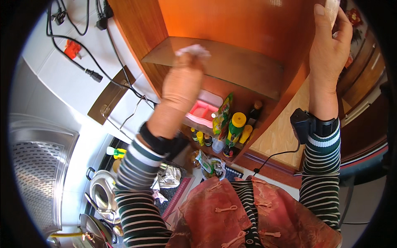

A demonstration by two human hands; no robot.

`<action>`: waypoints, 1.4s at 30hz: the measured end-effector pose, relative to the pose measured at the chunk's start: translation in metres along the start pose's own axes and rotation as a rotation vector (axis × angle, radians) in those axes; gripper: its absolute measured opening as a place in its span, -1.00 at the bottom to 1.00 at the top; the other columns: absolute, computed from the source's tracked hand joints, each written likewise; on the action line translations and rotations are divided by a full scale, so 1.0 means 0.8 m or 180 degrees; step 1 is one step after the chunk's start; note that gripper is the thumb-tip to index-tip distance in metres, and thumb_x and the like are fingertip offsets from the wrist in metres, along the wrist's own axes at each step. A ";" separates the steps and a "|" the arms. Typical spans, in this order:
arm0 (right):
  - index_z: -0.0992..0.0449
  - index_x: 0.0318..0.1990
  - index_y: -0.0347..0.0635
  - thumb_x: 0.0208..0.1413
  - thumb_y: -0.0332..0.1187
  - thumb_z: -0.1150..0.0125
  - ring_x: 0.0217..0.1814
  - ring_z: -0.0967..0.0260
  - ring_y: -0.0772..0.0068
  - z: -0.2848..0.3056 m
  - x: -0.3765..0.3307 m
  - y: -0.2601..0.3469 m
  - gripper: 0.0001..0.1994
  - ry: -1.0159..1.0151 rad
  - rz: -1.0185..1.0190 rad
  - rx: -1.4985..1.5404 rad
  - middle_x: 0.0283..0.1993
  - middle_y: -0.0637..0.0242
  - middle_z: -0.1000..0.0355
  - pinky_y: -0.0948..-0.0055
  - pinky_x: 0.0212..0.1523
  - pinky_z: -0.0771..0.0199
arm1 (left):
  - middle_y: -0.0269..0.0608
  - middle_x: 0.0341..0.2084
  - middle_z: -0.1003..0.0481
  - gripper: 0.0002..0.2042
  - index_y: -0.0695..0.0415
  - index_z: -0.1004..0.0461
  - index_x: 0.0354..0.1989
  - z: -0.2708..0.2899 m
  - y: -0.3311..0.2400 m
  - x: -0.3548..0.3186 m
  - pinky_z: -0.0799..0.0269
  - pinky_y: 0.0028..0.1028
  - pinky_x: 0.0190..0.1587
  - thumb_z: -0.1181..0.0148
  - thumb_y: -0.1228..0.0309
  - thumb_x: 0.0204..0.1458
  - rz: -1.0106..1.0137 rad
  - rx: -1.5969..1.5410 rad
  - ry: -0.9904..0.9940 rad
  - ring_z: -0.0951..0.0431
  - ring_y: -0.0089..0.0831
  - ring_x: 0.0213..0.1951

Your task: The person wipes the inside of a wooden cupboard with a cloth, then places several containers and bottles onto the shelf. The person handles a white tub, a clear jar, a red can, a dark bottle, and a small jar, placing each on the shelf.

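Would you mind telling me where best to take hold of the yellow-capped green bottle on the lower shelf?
Probably by the neck, just under the yellow cap, coming from the open front. The green bottle stands upright, crowded by a yellow bottle, a dark bottle and a pouch, so its sides look hard to reach.

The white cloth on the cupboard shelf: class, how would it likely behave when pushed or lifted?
The cloth is crumpled under the left hand, so it is probably floppy. It likely weighs little. It would probably slide along the smooth shelf rather than roll.
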State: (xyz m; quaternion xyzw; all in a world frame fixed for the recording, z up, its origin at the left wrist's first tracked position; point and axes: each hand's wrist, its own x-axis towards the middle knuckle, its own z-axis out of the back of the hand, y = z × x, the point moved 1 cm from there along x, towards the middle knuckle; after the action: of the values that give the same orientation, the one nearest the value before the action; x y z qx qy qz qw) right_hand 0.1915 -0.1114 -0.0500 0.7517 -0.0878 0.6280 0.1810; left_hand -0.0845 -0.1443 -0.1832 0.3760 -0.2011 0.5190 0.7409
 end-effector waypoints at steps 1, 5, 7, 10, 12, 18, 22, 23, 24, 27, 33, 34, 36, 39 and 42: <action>-0.35 0.19 -0.21 0.37 -0.25 -0.18 0.01 -0.34 0.55 0.005 -0.001 0.002 -0.64 0.0162 0.0005 0.0262 0.01 0.35 -0.41 0.51 0.09 -0.36 | -0.14 0.23 -0.34 -0.54 0.12 -0.47 0.14 0.005 -0.033 0.004 -0.36 -0.21 0.28 -0.03 0.63 0.00 0.0067 -0.0103 0.0101 -0.35 -0.15 0.27; -0.47 0.16 -0.23 0.28 -0.09 -0.31 -0.07 -0.32 0.67 0.008 0.001 -0.007 -0.54 -0.0172 -0.0251 -0.0061 -0.01 0.41 -0.46 0.65 -0.05 -0.31 | 0.03 -0.09 -0.38 -0.73 0.34 -0.54 -0.17 0.037 -0.152 0.030 -0.50 -0.31 -0.13 -0.12 0.54 -0.08 0.0220 -0.1406 -0.0437 -0.47 -0.06 -0.10; -0.49 0.14 -0.24 0.27 -0.09 -0.32 -0.04 -0.33 0.65 0.009 0.003 -0.013 -0.54 -0.0195 -0.0149 -0.0234 0.00 0.40 -0.47 0.63 -0.03 -0.33 | 0.06 -0.31 -0.40 -0.78 0.40 -0.55 -0.33 0.052 -0.188 0.037 -0.53 -0.39 -0.38 -0.14 0.47 -0.09 -0.0062 -0.1023 -0.0675 -0.48 -0.10 -0.29; -0.51 0.11 -0.27 0.26 -0.09 -0.33 -0.05 -0.35 0.62 0.010 0.001 -0.019 -0.55 -0.0225 -0.0206 -0.0451 0.00 0.38 -0.48 0.59 -0.01 -0.34 | 0.01 -0.36 -0.39 -0.80 0.37 -0.56 -0.42 0.062 -0.214 0.041 -0.51 -0.42 -0.36 -0.15 0.45 -0.13 0.0060 -0.1092 -0.1047 -0.46 -0.14 -0.28; -0.52 0.10 -0.27 0.26 -0.09 -0.32 -0.04 -0.34 0.61 0.010 0.000 -0.020 -0.55 -0.0180 -0.0327 -0.0412 0.01 0.37 -0.48 0.58 0.01 -0.33 | -0.02 -0.34 -0.40 -0.78 0.38 -0.57 -0.36 0.060 -0.215 0.038 -0.52 -0.42 -0.33 -0.15 0.45 -0.13 0.0195 -0.1227 -0.1139 -0.47 -0.15 -0.25; -0.45 0.13 -0.32 0.27 -0.09 -0.32 -0.01 -0.36 0.56 0.009 0.000 -0.012 -0.51 -0.0093 -0.0323 -0.0255 0.02 0.31 -0.48 0.55 0.06 -0.35 | -0.05 -0.13 -0.47 -0.63 0.27 -0.57 -0.03 0.042 -0.180 0.011 -0.51 -0.32 -0.12 -0.21 0.49 -0.08 0.0509 -0.1759 -0.1230 -0.48 -0.11 -0.16; -0.45 0.11 -0.32 0.27 -0.10 -0.32 -0.01 -0.36 0.56 0.009 0.000 -0.007 -0.53 -0.0087 -0.0296 -0.0265 0.01 0.31 -0.46 0.54 0.06 -0.34 | -0.02 -0.14 -0.51 -0.59 0.20 -0.59 -0.01 0.022 -0.099 -0.012 -0.51 -0.20 -0.05 -0.22 0.61 -0.14 0.0833 -0.1309 -0.1242 -0.53 -0.07 -0.15; -0.45 0.11 -0.32 0.27 -0.10 -0.31 -0.01 -0.36 0.56 0.008 0.001 -0.006 -0.53 -0.0100 -0.0288 -0.0233 0.00 0.31 -0.46 0.55 0.06 -0.34 | -0.02 -0.16 -0.53 -0.58 0.17 -0.60 -0.01 0.015 -0.077 -0.015 -0.53 -0.19 -0.06 -0.21 0.63 -0.14 0.0952 -0.1105 -0.1237 -0.55 -0.04 -0.13; -0.45 0.11 -0.32 0.27 -0.11 -0.31 -0.01 -0.36 0.56 0.007 0.000 -0.006 -0.53 -0.0117 -0.0291 -0.0212 0.00 0.32 -0.46 0.55 0.06 -0.35 | -0.01 -0.19 -0.55 -0.58 0.16 -0.61 -0.03 0.009 -0.052 -0.018 -0.54 -0.19 -0.07 -0.23 0.63 -0.16 0.1134 -0.0951 -0.1000 -0.55 -0.02 -0.15; -0.44 0.11 -0.33 0.27 -0.12 -0.31 -0.02 -0.36 0.56 0.005 0.000 -0.006 -0.54 -0.0145 -0.0306 -0.0091 -0.02 0.32 -0.46 0.55 0.06 -0.35 | -0.01 -0.27 -0.56 -0.73 0.21 -0.59 -0.10 0.006 -0.006 -0.045 -0.57 -0.28 -0.15 -0.29 0.58 -0.03 0.1917 -0.1538 -0.1395 -0.62 -0.05 -0.27; -0.41 0.18 -0.32 0.20 -0.05 -0.37 0.03 -0.39 0.44 0.006 0.001 -0.004 -0.42 -0.0102 -0.0449 -0.0097 0.05 0.22 -0.47 0.46 0.10 -0.38 | -0.15 -0.13 -0.61 -0.79 0.28 -0.50 0.02 0.014 -0.022 -0.117 -0.55 -0.47 -0.15 -0.16 0.53 0.25 0.3923 -0.4622 -0.1730 -0.62 -0.48 -0.20; -0.40 0.18 -0.32 0.20 -0.06 -0.37 0.06 -0.39 0.42 0.006 0.001 -0.002 -0.42 -0.0086 -0.0414 -0.0051 0.07 0.21 -0.47 0.45 0.11 -0.38 | -0.21 -0.20 -0.60 -0.80 0.27 -0.50 0.01 0.013 -0.033 -0.125 -0.50 -0.52 -0.23 -0.15 0.52 0.25 0.4012 -0.4718 -0.1861 -0.57 -0.55 -0.27; -0.38 0.19 -0.33 0.22 -0.07 -0.35 0.11 -0.41 0.38 0.008 0.001 0.002 -0.42 -0.0076 -0.0564 -0.0238 0.09 0.18 -0.46 0.44 0.14 -0.39 | -0.32 -0.33 -0.58 -0.81 0.26 -0.51 -0.01 0.007 -0.058 -0.139 -0.39 -0.62 -0.38 -0.15 0.50 0.25 0.4182 -0.4949 -0.2139 -0.46 -0.68 -0.41; -0.35 0.22 -0.34 0.25 -0.11 -0.31 0.16 -0.41 0.36 0.007 -0.001 0.008 -0.45 0.0074 -0.0544 0.0008 0.13 0.15 -0.45 0.42 0.15 -0.41 | -0.21 -0.15 -0.57 -0.77 0.25 -0.44 0.08 -0.006 -0.085 -0.157 -0.57 -0.54 -0.22 -0.07 0.55 0.27 0.4599 -0.5580 -0.2198 -0.60 -0.49 -0.19; -0.35 0.21 -0.32 0.27 -0.11 -0.29 0.16 -0.42 0.35 0.003 -0.002 0.013 -0.47 0.0054 -0.0601 0.0110 0.10 0.15 -0.45 0.42 0.13 -0.46 | -0.15 -0.05 -0.57 -0.73 0.22 -0.41 0.12 -0.016 -0.098 -0.168 -0.62 -0.43 -0.14 -0.07 0.53 0.26 0.4844 -0.5678 -0.1956 -0.64 -0.36 -0.11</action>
State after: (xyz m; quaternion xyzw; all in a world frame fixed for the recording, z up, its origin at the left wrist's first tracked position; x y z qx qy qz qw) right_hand 0.1900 -0.1218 -0.0503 0.7543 -0.0042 0.6159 0.2271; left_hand -0.0651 -0.2312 -0.3113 -0.3734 -0.8251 0.3900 0.1665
